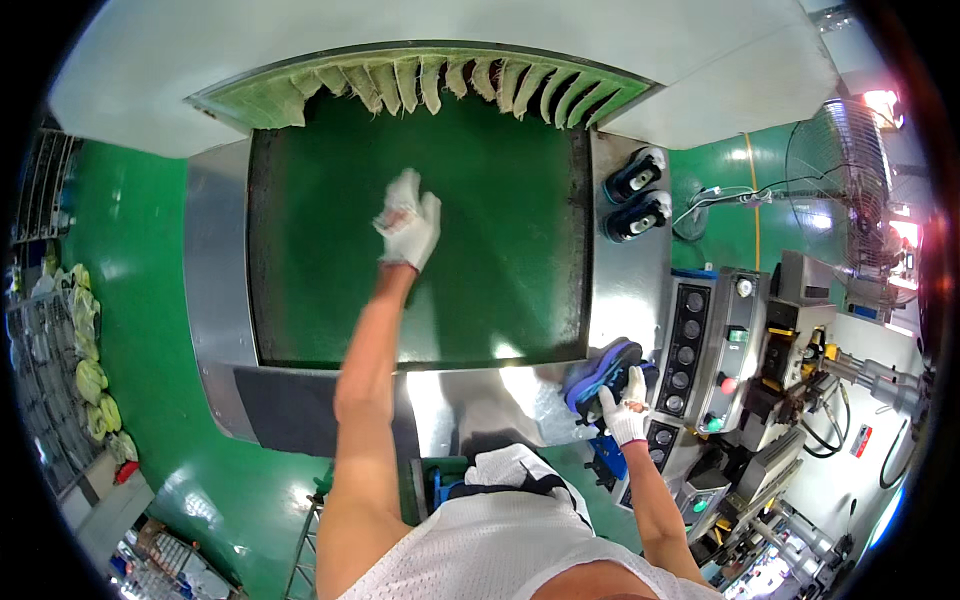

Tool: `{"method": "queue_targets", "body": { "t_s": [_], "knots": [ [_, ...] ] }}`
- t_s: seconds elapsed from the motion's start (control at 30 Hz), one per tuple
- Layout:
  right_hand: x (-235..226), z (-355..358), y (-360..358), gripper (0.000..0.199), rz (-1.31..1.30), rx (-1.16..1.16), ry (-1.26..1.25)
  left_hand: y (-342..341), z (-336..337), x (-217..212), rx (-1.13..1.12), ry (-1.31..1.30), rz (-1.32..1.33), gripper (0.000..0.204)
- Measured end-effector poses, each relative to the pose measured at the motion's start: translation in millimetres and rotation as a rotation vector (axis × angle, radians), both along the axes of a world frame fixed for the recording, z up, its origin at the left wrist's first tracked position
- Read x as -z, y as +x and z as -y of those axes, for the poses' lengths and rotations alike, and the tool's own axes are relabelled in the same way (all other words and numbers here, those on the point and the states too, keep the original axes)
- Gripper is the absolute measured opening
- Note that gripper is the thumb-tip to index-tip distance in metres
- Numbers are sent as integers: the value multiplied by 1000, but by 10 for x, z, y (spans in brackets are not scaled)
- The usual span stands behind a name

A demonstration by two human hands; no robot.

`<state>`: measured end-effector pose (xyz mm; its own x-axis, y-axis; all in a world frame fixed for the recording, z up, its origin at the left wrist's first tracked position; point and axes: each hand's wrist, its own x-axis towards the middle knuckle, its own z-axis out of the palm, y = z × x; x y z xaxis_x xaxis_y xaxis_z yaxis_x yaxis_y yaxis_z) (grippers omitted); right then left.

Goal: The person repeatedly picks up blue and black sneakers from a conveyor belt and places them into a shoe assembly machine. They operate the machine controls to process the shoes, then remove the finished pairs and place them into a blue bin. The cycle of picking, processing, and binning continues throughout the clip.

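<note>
My left hand (408,222), in a white knit glove with stained, worn fingers, is over the green belt (490,250) of a conveyor. Its fingers stretch forward, the thumb stands apart, and nothing shows in it. At the front right corner of the metal frame lie blue and purple sports shoes (603,377), close together. My right hand (628,412), gloved the same way, is at their near right side, thumb and fingers spread over a dark part of the shoe. Whether it presses on the shoe is not plain.
Dark shoes with white parts (634,195) stand on the frame's right side. Ahead, a pale machine housing (420,25) has a curtain of green strips (440,80) across its opening. A control panel (690,340) with dials and buttons, and a fan (840,170), stand to the right.
</note>
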<state>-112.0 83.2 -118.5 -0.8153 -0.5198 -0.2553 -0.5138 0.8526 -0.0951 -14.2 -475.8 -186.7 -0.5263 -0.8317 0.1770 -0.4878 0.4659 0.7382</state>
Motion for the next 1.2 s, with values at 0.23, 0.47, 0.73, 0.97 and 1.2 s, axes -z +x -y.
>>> {"method": "queue_targets", "body": {
  "t_s": [0.23, 0.47, 0.73, 0.97, 1.2],
  "knots": [
    [-71, 257, 70, 70, 111, 263, -200, -576, 2678, -224, -263, -163, 758, 53],
    [-158, 552, -7, 70, 39, 326, -91, -533, 4023, 845, 18, -217, 1151, 54],
    [-105, 520, -34, 70, -8, 266, -67, -471, 4013, 1028, 69, -281, 1148, 54],
    [-44, 486, -88, 72, 30, 285, -245, 97, 3615, 1001, 219, -501, 986, 54],
    [37, 376, 19, 69, 54, 345, -355, 7, 890, -549, 400, -459, 260, 10]
  ]
}}
